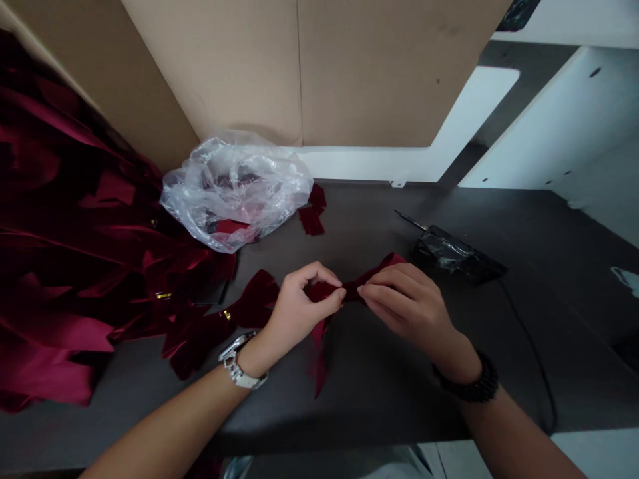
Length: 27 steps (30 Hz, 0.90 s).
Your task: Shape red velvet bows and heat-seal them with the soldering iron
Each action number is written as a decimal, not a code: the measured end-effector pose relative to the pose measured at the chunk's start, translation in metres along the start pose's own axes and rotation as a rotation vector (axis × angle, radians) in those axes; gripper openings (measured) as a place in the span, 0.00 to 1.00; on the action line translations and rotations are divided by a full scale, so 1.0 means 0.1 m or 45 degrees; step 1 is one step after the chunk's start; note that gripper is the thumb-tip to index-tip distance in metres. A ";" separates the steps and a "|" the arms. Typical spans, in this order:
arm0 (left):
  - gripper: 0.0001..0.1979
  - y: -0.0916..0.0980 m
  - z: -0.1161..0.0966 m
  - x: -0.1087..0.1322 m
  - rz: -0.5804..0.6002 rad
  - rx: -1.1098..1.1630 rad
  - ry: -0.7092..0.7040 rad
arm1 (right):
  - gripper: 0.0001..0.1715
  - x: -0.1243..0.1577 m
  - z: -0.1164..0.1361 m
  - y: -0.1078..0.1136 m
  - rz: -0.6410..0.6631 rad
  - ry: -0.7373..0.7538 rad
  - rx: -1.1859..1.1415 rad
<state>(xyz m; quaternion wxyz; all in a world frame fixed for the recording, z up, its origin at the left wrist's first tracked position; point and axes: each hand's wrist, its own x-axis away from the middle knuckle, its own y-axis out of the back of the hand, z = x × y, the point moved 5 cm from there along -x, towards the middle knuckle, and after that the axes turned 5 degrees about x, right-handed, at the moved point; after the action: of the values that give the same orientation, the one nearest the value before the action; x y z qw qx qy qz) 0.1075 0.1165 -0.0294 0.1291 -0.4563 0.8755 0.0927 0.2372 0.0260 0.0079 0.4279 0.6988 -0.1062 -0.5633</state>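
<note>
My left hand [299, 307] and my right hand [399, 303] both pinch a dark red velvet ribbon bow [349, 287] over the dark table [379, 392]. The fingers of each hand are closed on its gathered middle. One loop sticks out past my right hand, and a ribbon tail [319, 362] hangs down below my left hand. A silver watch is on my left wrist and a black bead bracelet on my right.
A heap of dark red bows and fabric [74, 253] fills the left side. A crumpled clear plastic bag [234, 189] lies behind, with small red ribbon pieces [312, 213] beside it. A black tool with a cord [456, 256] lies to the right. Cardboard sheets [299, 66] stand at the back.
</note>
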 end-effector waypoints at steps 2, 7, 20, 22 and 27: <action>0.04 -0.01 0.02 0.00 0.004 0.064 0.059 | 0.04 0.00 0.01 0.00 -0.016 0.033 -0.009; 0.07 0.00 0.11 0.02 -0.017 0.243 0.186 | 0.05 -0.01 0.03 -0.01 -0.011 0.115 0.010; 0.07 0.04 0.24 -0.01 -0.032 0.247 0.286 | 0.13 0.13 -0.02 0.04 0.030 -0.046 -0.107; 0.06 0.09 0.28 -0.03 -0.067 0.195 0.272 | 0.12 0.33 -0.17 0.05 -0.048 -0.407 -0.125; 0.07 0.15 0.37 -0.05 -0.128 0.218 0.265 | 0.20 1.42 -0.81 -0.02 0.233 -1.453 0.048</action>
<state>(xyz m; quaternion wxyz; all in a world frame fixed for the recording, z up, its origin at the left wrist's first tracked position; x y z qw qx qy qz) 0.1032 0.1390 -0.0620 0.0804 -0.4943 0.8648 -0.0367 0.3560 -0.0237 -0.0928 0.3374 0.2798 -0.3903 -0.8097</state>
